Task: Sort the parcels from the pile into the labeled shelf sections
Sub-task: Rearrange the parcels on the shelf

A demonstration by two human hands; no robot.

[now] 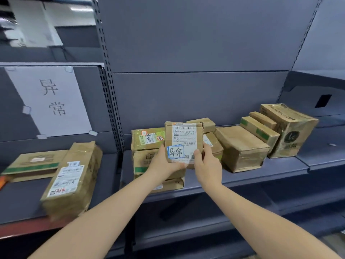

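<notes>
1. Both hands, left (164,161) & right (207,165), grip small parcel (183,141), held up over pile (149,146).
2. Its sticker (175,151) matches sign (50,100) left of hands.
3. Step: label check. Next, prob.: carry left to that shelf section (18,199).

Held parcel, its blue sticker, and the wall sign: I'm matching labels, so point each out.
Held parcel (183,136): head view, on its white shipping label.
Blue sticker (175,151): head view, on its handwriting.
Wall sign (51,100): head view, on the paper's middle.
</notes>
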